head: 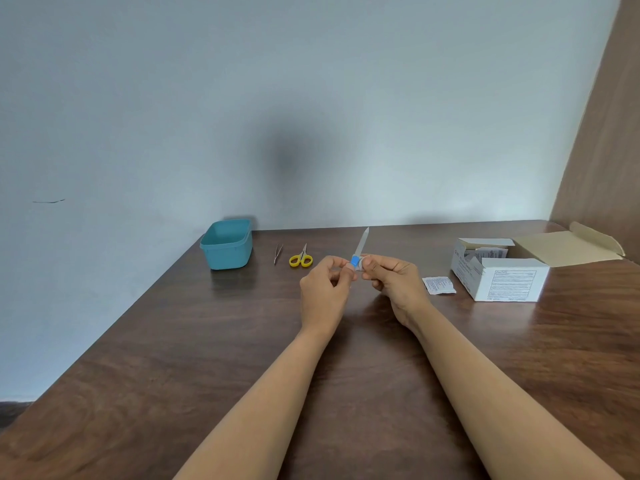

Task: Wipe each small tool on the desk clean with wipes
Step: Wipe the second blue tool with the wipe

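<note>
Nail file (362, 242) held above the surface (207, 341), centre, tip pointing far.
Left hand (323, 292) grip pinches its blue handle; right hand (398, 285) grip clamps wipe (362, 264) round blade base. Judged light, stiff, thin; best held at handle.

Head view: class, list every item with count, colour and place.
Teal plastic tub: one, teal, desk's far left.
Metal tweezers: one, silver, right of tub.
Yellow-handled scissors: one, yellow, right of tweezers.
Blue-handled metal nail file: one, silver, between hands.
Small white wipe: one, white, round file.
Flat white sachet: one, white, left of box.
Open white cardboard box: one, white, desk's right.
Brown wooden desk: one, brown, underneath.
Left hand: one, grips file handle.
Right hand: one, pinches wipe.
</note>
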`<act>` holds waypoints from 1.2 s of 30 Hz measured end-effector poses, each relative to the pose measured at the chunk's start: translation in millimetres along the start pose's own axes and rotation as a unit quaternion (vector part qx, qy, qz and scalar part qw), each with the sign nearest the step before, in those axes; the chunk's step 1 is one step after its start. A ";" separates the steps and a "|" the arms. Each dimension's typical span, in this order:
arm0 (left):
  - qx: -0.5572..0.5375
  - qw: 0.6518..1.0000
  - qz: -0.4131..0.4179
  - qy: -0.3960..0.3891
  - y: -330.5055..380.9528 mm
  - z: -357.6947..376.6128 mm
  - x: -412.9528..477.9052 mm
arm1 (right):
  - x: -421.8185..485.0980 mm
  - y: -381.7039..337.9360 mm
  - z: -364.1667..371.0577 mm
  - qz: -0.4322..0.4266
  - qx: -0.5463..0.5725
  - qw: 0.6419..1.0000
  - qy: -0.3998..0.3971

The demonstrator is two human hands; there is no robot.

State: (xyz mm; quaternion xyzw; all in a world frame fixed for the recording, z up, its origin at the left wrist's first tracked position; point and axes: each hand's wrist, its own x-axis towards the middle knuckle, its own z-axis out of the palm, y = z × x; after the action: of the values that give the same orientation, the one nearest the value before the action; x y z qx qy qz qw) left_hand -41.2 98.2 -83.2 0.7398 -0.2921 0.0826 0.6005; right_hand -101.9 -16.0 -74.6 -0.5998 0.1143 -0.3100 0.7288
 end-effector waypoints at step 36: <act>0.098 0.992 0.050 -0.059 0.2 2.1 -3.1 | 1.2 -3.8 -1.3 0.041 0.001 0.999 -0.007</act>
State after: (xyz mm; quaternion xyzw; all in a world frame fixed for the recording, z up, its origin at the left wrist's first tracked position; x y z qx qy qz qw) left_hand -44.3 97.3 -85.1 0.7832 -0.3539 0.0967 0.5020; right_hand -102.8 -18.1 -71.1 -0.5956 0.1337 -0.2757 0.7426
